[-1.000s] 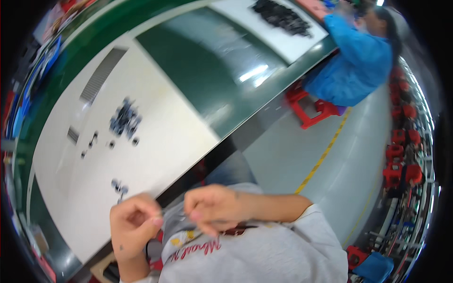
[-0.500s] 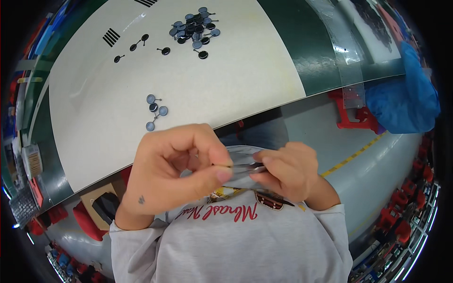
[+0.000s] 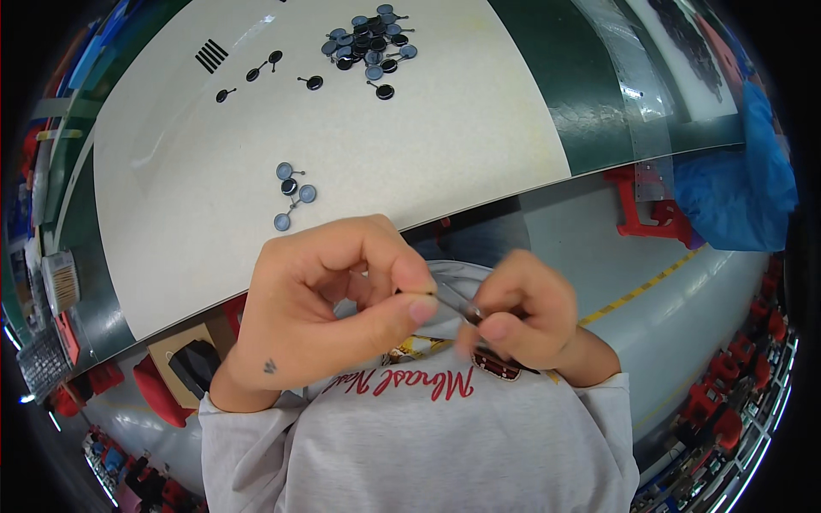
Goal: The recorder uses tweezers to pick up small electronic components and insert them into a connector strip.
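Note:
My left hand [image 3: 321, 312] is closed in a pinch, with a small dark piece [image 3: 400, 292] just showing at its fingertips. Most of that piece is hidden by the thumb and index finger. My right hand [image 3: 532, 312] grips a slim, shiny metal tool [image 3: 457, 303], whose narrow end reaches the left fingertips. Fingers cover the rest of the tool, so its kind is not clear. Beyond my left hand, a few round grey-blue and black caps with thin tails [image 3: 307, 194] lie on the white tabletop [image 3: 445, 154].
A heap of similar round caps [image 3: 373, 43] lies at the far side, with several loose black ones [image 3: 315, 83] nearby. Short black strips [image 3: 211, 56] lie farther left. A blue plastic bag [image 3: 731, 201] and a red stool [image 3: 637, 205] are at the right.
The metal tool has tilted, its right end now lower, and my right hand's fingers have shifted around it. My left hand keeps its pinch. The table appears slightly shifted to the right in view.

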Demonstrator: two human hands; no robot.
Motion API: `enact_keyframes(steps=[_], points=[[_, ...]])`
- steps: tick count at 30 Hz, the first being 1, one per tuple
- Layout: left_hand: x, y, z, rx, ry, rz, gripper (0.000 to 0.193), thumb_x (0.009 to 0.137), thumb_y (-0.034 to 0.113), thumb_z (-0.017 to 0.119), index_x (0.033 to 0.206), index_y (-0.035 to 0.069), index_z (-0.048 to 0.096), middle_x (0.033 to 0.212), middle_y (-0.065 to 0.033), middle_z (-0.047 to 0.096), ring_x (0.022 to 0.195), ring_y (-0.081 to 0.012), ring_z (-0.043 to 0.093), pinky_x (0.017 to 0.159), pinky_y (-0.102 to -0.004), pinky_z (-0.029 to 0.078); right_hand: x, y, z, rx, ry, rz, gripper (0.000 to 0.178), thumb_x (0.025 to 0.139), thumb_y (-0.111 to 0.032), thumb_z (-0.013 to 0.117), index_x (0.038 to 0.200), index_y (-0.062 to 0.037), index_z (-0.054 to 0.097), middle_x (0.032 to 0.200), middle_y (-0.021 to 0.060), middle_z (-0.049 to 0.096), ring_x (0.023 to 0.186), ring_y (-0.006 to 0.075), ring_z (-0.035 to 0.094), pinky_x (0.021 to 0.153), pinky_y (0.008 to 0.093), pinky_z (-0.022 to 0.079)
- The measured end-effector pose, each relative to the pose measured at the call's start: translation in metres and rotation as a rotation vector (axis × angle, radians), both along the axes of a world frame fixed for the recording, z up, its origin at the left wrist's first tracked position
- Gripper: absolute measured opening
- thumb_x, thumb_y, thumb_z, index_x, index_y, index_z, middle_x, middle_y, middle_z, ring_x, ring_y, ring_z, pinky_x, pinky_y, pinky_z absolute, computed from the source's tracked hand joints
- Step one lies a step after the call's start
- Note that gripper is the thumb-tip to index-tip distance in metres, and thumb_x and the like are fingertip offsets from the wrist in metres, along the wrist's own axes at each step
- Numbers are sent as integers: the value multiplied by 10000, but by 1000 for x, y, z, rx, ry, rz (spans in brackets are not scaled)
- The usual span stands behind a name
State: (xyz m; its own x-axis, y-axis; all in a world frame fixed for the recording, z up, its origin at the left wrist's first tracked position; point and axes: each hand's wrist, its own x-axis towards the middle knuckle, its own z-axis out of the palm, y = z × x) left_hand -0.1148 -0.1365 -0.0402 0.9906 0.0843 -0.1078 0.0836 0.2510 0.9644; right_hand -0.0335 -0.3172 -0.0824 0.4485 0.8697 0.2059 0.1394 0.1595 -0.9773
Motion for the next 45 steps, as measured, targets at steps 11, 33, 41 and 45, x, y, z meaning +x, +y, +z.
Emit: enact_keyframes(steps=[11,33,41,45], points=[[-1,4,8,-59,97,-32,108,677,-63,579,772,-42,531,676,-30,497,597,-47,472,523,-175,416,-1,5,2,39,614,108,210,791,-121,513,818,26,365,560,108,515,400,78,462,348,198,342],[37,115,2,1218,-78,292,126,734,147,568,789,38,598,708,-7,569,652,-98,505,568,-225,381,-8,-13,-36,145,-637,-414,257,686,-108,641,809,13,451,635,114,566,458,166,534,393,237,406],[40,123,4,1431,-285,319,157,704,187,593,774,46,592,786,-42,553,683,-160,496,613,-258,387,-6,-15,-36,110,-481,-445,229,685,-99,637,795,13,470,641,104,562,475,167,538,434,239,439],[50,90,5,1447,-230,147,215,687,215,605,805,40,568,745,-82,526,672,-202,502,607,-288,402,-4,-12,-29,22,-568,-345,255,802,-171,508,856,37,371,645,143,564,554,119,537,488,209,432]])
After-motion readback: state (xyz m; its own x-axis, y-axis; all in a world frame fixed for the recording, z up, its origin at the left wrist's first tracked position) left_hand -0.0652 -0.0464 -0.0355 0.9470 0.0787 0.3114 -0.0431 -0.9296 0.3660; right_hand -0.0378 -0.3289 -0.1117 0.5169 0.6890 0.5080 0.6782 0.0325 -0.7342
